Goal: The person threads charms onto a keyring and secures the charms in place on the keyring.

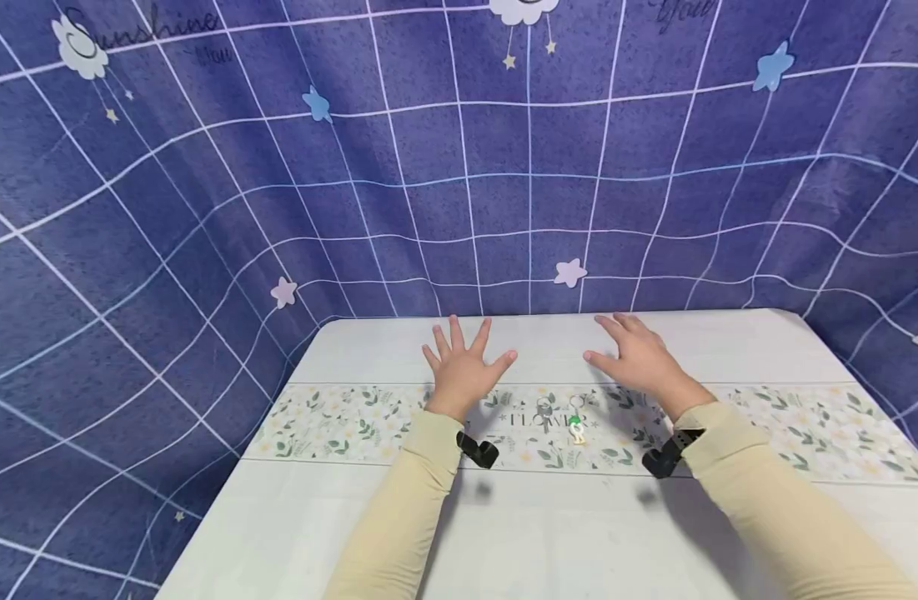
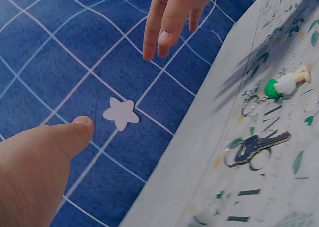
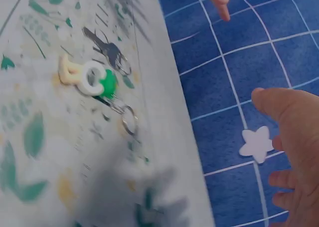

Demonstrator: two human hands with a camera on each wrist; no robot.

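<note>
My left hand (image 1: 464,367) and right hand (image 1: 639,358) hover side by side over the far part of a white table (image 1: 549,533), palms down. Their fingers are spread and hold nothing. Between and just in front of them, on the floral strip (image 1: 338,421), lie a dark key on a ring (image 1: 544,410) and a small white and green keychain figure (image 1: 576,427). The left wrist view shows the key (image 2: 256,146) and the figure (image 2: 285,82) on the table, and my left thumb (image 2: 55,147) stretched out. In the right wrist view the figure (image 3: 88,77) and key (image 3: 107,48) lie left of my right hand (image 3: 294,137).
A blue cloth with a white grid and pale stars (image 1: 570,272) hangs behind the table and down both sides. A black camera mount sits on each wrist (image 1: 479,451). The table's near half (image 1: 579,550) is plain white.
</note>
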